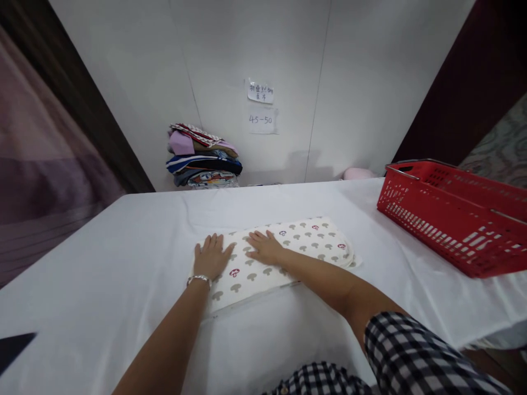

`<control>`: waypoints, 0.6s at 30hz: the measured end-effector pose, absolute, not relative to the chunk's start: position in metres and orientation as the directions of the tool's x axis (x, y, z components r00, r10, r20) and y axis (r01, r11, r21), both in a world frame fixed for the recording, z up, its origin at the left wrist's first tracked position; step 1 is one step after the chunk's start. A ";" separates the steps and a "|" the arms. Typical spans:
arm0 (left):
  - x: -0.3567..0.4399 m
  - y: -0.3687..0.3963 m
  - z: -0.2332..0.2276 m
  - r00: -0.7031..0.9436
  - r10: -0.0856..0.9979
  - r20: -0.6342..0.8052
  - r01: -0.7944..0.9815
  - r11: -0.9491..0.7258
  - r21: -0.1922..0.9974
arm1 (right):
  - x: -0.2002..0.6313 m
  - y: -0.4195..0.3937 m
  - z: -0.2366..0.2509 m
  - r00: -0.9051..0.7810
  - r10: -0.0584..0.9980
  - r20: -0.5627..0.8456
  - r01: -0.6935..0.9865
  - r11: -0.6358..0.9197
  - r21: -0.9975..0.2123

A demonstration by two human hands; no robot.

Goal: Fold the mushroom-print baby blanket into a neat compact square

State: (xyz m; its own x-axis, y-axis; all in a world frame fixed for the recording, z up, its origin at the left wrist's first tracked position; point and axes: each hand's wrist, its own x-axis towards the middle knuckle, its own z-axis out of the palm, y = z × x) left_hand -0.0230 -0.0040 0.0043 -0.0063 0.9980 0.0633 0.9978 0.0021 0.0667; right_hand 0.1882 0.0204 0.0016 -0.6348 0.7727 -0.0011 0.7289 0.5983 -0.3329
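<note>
From the head view we count one folded cloth (284, 249), cream with a mushroom print, lying flat near the middle of the tabletop (123, 241) under its white cover. Both of our hands rest on the cloth's left part: our left hand (211, 258) lies palm down at its left edge, fingers spread and flat, its grip apart and clamped on nothing, with one silver bracelet (198, 280) at the wrist. Our right hand (265, 248) lies just beside it, also palm down on the print, fingers loosely spread, its grip likewise apart and holding nothing. Our right forearm crosses the cloth's near edge, and a checked sleeve (411, 351) covers the upper arm. To the right, well apart from the cloth, stands one red basket (448, 219) with slotted walls, tilted a little toward the far edge. At the back, against the white wall, sits one pile of folded clothes (203, 156), several garments deep; we cannot count them exactly. Two paper notes (261, 105) hang on the wall above. Nothing lies between our hands and the cloth.
</note>
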 end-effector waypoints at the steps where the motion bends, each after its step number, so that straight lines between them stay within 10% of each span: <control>1: -0.024 -0.003 0.004 -0.010 0.998 0.064 0.997 0.005 0.077 | 0.203 0.024 0.003 -0.633 0.774 -0.010 0.735 0.597 -0.320; 11: -0.026 0.002 0.000 -0.017 0.997 0.075 0.995 0.009 0.100 | 0.398 0.027 0.001 -0.051 0.997 -0.052 0.993 0.045 -0.114; 18: -0.026 0.002 0.003 -0.012 0.996 0.093 0.991 -0.001 0.131 | 0.404 0.025 0.003 -0.034 0.998 -0.044 0.990 0.027 -0.137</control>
